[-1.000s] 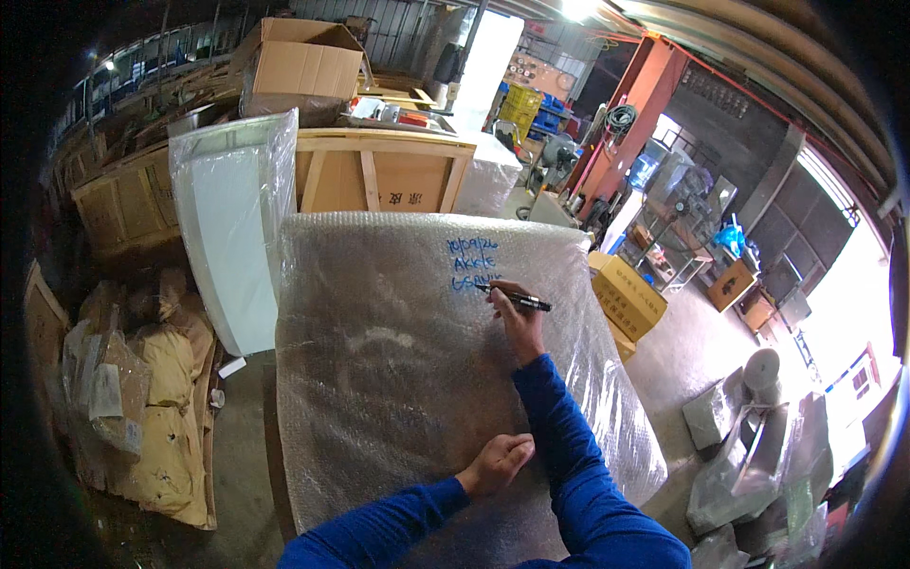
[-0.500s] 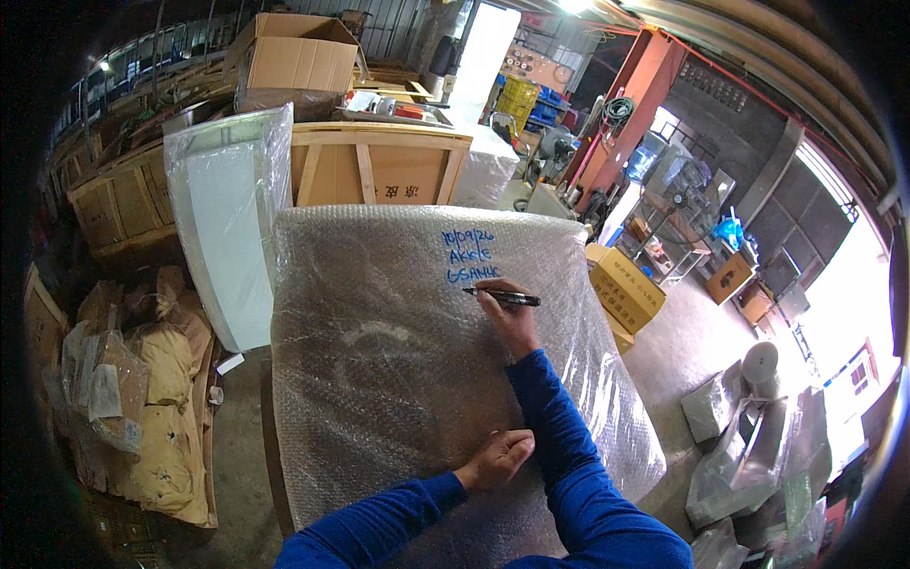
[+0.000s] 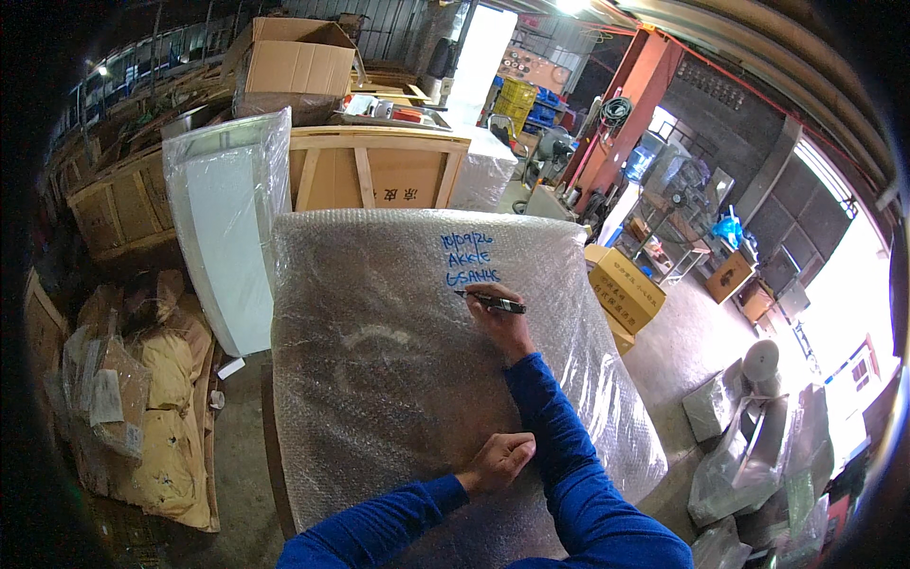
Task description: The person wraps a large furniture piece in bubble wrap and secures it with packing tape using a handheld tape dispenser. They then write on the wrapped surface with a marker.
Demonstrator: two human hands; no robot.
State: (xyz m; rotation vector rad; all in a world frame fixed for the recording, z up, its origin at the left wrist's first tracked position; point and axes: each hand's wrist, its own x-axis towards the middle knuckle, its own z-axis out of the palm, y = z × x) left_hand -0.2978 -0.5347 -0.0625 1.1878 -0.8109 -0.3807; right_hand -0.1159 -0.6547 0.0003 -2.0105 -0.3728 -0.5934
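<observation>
My right hand (image 3: 504,322) grips a black marker pen (image 3: 500,303), its tip pointing left against the bubble wrap. Blue handwriting (image 3: 468,259) in three lines sits just above the pen tip. The clear bubble wrap (image 3: 379,398) covers a large, dark, flat-topped object that fills the middle of the view. My left hand (image 3: 498,462) rests on the wrap nearer to me, curled into a fist beside my right forearm. Its palm side is hidden, and nothing shows in its fingers.
A white panel in plastic film (image 3: 227,237) leans at the left, behind brown wrapped bundles (image 3: 171,408). A wooden crate (image 3: 379,171) and an open cardboard box (image 3: 299,66) stand beyond. Yellow-brown cartons (image 3: 626,294) sit at the right; wrapped pieces (image 3: 739,455) lie on the floor nearby.
My right hand has shifted slightly left and down with the marker pen, and the end of the third handwritten line now shows another stroke. My left hand has stayed about where it was.
</observation>
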